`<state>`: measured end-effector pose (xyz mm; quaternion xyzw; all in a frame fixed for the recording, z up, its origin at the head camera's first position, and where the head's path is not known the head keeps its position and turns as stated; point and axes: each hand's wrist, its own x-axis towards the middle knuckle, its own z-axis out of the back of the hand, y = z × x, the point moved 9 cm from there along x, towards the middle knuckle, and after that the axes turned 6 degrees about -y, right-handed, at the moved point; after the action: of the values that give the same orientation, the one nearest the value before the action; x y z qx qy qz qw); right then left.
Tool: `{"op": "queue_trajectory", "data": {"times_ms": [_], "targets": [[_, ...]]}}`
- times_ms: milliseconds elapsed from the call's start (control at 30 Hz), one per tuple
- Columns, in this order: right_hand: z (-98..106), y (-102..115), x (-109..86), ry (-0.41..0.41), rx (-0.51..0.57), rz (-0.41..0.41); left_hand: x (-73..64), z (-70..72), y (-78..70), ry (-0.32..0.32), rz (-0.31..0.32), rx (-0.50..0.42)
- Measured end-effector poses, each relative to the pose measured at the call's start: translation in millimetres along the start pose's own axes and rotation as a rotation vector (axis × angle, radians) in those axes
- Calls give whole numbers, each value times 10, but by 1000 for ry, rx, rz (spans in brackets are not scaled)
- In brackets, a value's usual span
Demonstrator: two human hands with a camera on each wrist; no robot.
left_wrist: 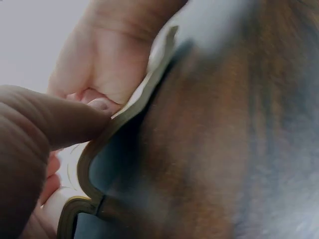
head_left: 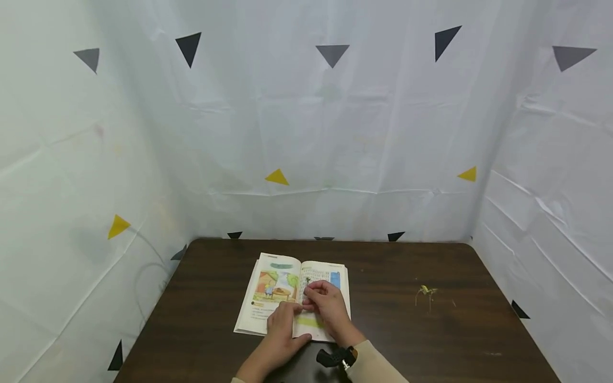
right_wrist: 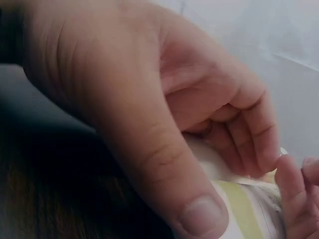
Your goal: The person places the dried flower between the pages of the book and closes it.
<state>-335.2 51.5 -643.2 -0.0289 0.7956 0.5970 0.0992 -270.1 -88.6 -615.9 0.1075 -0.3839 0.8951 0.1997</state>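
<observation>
An open book [head_left: 273, 319] with colour pictures lies on the dark table. My left hand [head_left: 282, 335] rests on its lower middle, fingers along the inner fold and thumb on the bottom edge of the right page. The left thumb [left_wrist: 75, 122] lies against that edge in the left wrist view; the right wrist view shows the left hand [right_wrist: 164, 124] arched over the page. Above the right page, my right hand [head_left: 330, 308] brings thumb and forefinger together, apparently pinching a small dark green sprig [head_left: 308, 280]. Its detail is too small to see. The hands nearly touch.
To the right of the book, thin yellow-green plant sprigs [head_left: 426, 291] lie on the brown table [head_left: 392, 330]. White sheeting [head_left: 364, 133] with printed triangles surrounds the table at the back and sides. A black strap [head_left: 335, 357] is on the right wrist.
</observation>
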Motion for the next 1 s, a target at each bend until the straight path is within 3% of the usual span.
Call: {"op": "queue_trajectory", "data": {"times_ms": [133, 267, 800, 1000], "targets": [[-33, 23, 11, -3, -94, 46, 29, 38, 23, -82, 36, 28], [-52, 15, -8, -36, -159, 87, 28, 42, 32, -113, 56, 41], [-84, 24, -53, 16, -146, 122, 14, -2, -14, -23, 33, 36], [-68, 14, -99, 26, -164, 128, -19, -22, -6, -21, 25, 63]]}}
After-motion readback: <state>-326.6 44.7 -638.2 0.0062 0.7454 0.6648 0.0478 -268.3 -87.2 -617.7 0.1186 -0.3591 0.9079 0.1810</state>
